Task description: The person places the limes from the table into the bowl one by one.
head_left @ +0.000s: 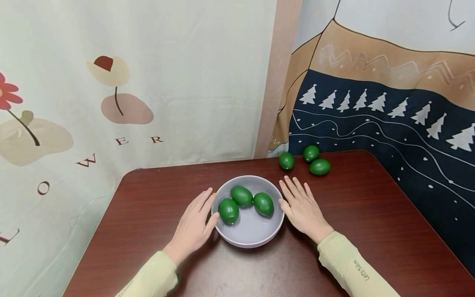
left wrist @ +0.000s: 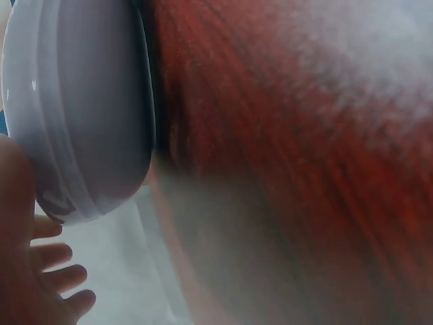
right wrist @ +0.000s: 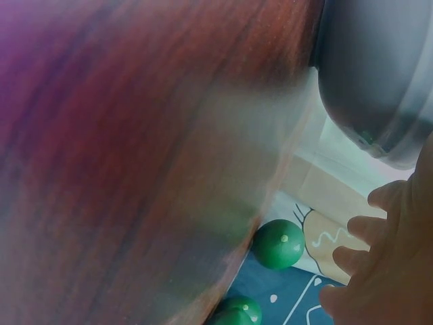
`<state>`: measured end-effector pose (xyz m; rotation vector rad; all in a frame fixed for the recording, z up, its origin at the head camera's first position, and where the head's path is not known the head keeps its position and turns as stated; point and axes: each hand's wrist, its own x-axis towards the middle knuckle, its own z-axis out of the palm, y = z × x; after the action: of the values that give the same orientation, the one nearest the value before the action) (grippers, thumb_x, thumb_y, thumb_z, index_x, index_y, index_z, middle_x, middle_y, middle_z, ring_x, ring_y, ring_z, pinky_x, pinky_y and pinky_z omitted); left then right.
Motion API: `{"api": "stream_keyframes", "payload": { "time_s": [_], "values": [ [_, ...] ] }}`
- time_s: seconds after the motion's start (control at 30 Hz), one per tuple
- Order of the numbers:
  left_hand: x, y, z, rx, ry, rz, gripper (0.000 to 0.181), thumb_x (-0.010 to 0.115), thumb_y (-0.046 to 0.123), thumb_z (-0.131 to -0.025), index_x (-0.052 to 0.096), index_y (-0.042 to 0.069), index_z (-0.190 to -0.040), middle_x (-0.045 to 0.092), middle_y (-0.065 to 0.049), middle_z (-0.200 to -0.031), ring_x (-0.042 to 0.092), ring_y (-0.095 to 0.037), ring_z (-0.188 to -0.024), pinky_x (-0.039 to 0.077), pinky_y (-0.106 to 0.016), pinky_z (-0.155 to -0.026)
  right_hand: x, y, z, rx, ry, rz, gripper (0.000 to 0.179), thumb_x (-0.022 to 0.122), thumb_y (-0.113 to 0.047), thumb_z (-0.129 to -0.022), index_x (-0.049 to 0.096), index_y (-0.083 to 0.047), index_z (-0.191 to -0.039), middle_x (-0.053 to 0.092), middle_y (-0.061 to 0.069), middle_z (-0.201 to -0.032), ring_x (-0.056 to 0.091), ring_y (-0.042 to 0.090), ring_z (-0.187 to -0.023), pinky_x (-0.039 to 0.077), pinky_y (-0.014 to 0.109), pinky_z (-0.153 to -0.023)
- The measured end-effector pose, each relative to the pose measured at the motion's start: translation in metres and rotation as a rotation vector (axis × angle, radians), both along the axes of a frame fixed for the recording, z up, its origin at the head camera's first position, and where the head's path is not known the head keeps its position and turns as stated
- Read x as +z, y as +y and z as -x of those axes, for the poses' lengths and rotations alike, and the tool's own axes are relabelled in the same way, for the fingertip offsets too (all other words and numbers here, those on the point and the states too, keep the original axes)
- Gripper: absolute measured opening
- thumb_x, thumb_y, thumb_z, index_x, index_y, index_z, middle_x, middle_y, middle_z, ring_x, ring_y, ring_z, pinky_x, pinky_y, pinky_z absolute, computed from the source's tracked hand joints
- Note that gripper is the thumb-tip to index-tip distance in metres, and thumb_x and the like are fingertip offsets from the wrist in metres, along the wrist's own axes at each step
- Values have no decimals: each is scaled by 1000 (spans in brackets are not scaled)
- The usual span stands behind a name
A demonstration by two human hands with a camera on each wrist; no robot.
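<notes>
A pale lilac bowl (head_left: 248, 233) stands upright on the table, holding three green limes: one at the left (head_left: 229, 211), one at the back (head_left: 241, 196) and one at the right (head_left: 263, 204). My left hand (head_left: 194, 225) lies along the bowl's left side with straight fingers, its thumb at the rim. On the opposite side, my right hand (head_left: 304, 210) has its fingers extended and spread, with the thumb at the rim. Both wrist views show the bowl's outer wall (left wrist: 101, 101) close to the hand. Neither hand curls round anything.
Three more limes sit near the table's back edge, beyond my right hand: a left one (head_left: 286, 161), a rear one (head_left: 311, 153) and a front one (head_left: 320, 166). The dark red wooden table (head_left: 156, 198) backs onto printed curtains (head_left: 208, 90).
</notes>
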<state>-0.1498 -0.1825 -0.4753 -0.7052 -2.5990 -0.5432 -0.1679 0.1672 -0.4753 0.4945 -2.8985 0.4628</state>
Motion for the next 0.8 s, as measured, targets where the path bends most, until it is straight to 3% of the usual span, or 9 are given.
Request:
{"api": "stream_keyframes", "payload": {
  "time_s": [0.37, 0.8],
  "values": [
    [-3, 3, -7, 76, -51, 39, 55, 53, 30, -105, 48, 7, -154, 41, -16, -162, 38, -38, -149, 27, -52, -123, 0, 0, -2, 2, 0, 6, 61, 43, -38, -109, 34, -7, -162, 25, 14, -170, 19, 38, -157, 12, 59, -127],
    [-10, 11, -13, 167, -7, 29, 54, 50, 27, -105, 48, 10, -156, 45, -19, -158, 42, -42, -145, 33, -59, -119, 0, 1, -2, -11, 10, -1, 63, 44, -40, -109, 34, -7, -162, 26, 13, -170, 18, 38, -158, 11, 59, -127]
  ]
}}
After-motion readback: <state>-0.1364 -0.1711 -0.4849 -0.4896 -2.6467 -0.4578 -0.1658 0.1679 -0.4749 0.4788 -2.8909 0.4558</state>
